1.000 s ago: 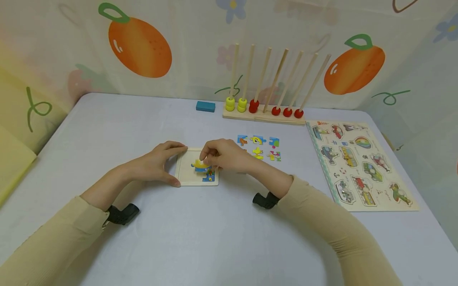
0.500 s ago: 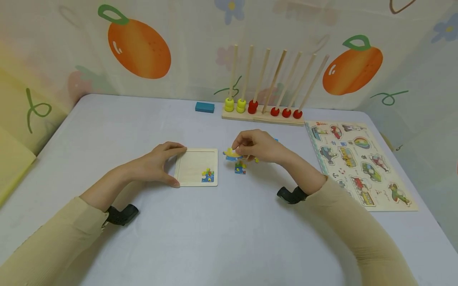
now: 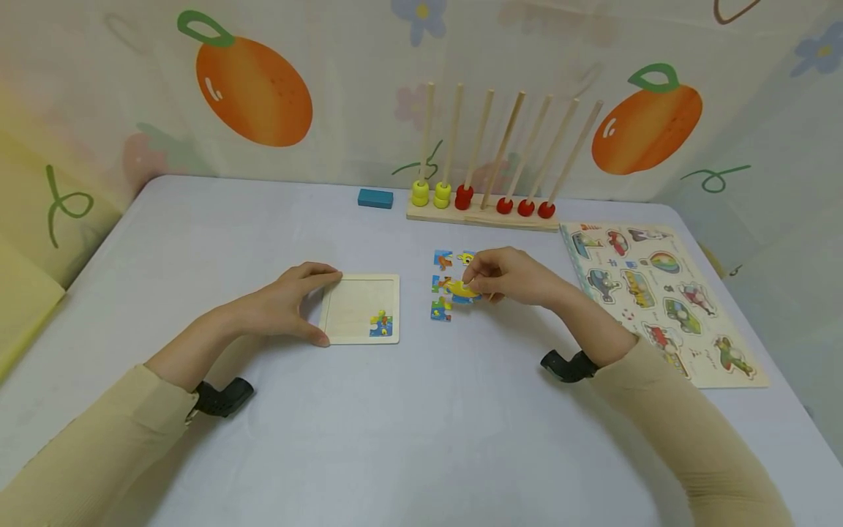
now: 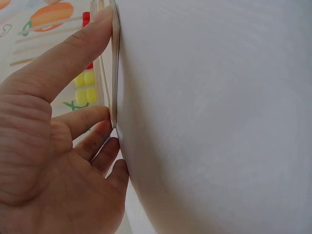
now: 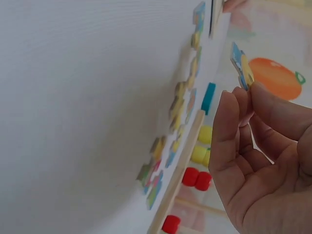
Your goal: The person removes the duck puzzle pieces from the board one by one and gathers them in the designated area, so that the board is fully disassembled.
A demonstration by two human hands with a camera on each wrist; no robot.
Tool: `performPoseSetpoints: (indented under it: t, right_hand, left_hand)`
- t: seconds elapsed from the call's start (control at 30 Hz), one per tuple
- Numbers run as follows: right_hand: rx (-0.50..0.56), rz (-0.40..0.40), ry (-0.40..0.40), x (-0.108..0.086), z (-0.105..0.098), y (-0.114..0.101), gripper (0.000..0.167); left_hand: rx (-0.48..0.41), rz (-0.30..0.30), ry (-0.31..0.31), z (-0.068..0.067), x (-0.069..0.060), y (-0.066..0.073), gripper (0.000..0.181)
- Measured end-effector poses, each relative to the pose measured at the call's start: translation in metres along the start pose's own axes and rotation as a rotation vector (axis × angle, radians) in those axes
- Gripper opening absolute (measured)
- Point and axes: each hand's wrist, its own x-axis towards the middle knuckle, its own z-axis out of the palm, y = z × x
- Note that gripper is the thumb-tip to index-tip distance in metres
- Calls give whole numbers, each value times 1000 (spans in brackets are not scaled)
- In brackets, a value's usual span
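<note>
A small square wooden puzzle tray [image 3: 345, 298] lies on the table, with one blue, yellow and green puzzle piece [image 3: 381, 323] in its near right corner. My left hand [image 3: 273, 301] holds the tray's left side, thumb at the near corner and fingers at the far one. Between thumb and fingertips, my right hand [image 3: 516, 277] pinches a yellow and blue jigsaw piece [image 3: 462, 290], seen nearly edge-on in the right wrist view [image 5: 241, 66]. It is raised above loose puzzle pieces [image 3: 441, 310] right of the tray; the hand hides some of these in the head view.
Behind the pieces stands a wooden peg counter [image 3: 484, 216] with yellow and red beads. A blue block [image 3: 375, 198] lies to its left. On the right is a flat picture puzzle board [image 3: 658, 307] of vehicles. A printed curtain [image 3: 356, 88] hangs behind the table.
My right hand has carried the pinched jigsaw piece from above the tray rightward to above the loose pieces. My left hand has stayed at the tray's left side.
</note>
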Motion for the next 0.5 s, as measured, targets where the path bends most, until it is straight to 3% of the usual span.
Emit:
performPoseSetpoints:
  t: [0.5]
  right_hand:
    - [-45,3,-75,-7,5,14,12]
  left_hand:
    - [0,2,0,0,0,-2,102]
